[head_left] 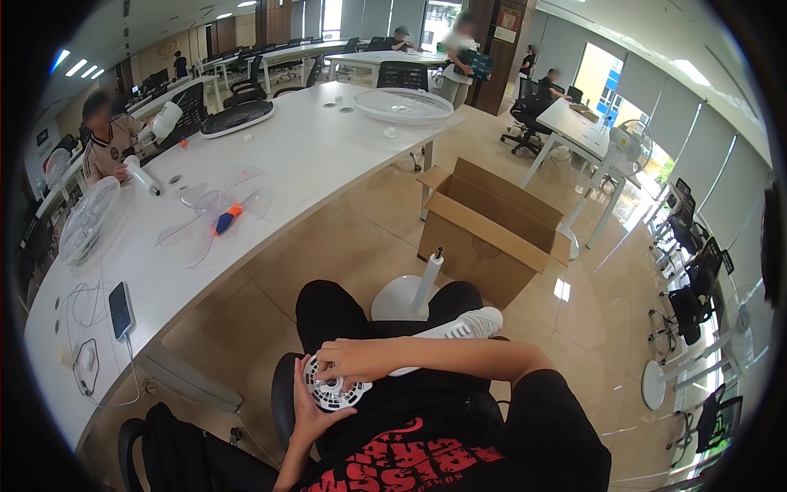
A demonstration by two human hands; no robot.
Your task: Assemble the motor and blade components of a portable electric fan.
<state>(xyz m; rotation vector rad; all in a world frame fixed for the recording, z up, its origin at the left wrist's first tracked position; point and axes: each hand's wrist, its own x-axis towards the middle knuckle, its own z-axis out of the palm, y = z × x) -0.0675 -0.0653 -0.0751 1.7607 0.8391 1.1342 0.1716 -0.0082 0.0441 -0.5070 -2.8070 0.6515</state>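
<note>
On my lap lies a white round slotted fan motor head (334,402), its vented face turned up. My left hand (307,410) grips its rim from the left, thumb along the near edge. My right hand (344,361) reaches across from the right, fingers bent together at the hub; what they pinch, if anything, is hidden. A long white fan part (459,330) with slots crosses my right thigh behind the right forearm, which hides whether it joins the motor head. Between my knees a white fan stand (426,283) with a round base and a dark-tipped pole stands on the floor.
An open cardboard box (484,230) stands ahead right. The white table (303,156) holds clear fan blades (209,205), a screwdriver (228,220), a phone (121,310), cables and fan grilles (402,105). A co-worker (111,139) handles white fan parts at the left.
</note>
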